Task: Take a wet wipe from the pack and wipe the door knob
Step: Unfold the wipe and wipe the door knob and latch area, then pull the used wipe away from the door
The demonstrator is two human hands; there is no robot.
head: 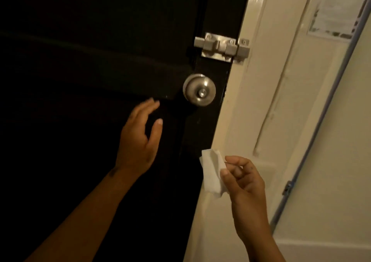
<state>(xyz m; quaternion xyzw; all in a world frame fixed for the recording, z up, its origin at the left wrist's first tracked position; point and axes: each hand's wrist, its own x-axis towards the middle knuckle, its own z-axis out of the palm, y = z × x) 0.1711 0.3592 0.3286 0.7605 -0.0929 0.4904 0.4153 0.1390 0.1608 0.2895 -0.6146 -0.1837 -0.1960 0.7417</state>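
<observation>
A round silver door knob (pixel 200 90) sits on the right stile of a dark door (pixel 90 61). My left hand (pixel 140 137) hovers open below and left of the knob, fingers spread, touching nothing I can make out. My right hand (pixel 244 179) is lower and to the right, in front of the cream door frame, pinching a folded white wet wipe (pixel 211 173) between thumb and fingers. The wipe hangs well below the knob, apart from it. The wipe pack is out of view.
A silver slide bolt (pixel 221 47) bridges the door and the cream frame (pixel 251 105) above the knob. A grey conduit (pixel 321 125) runs diagonally down the wall at the right. A paper notice (pixel 337 10) hangs at the top right.
</observation>
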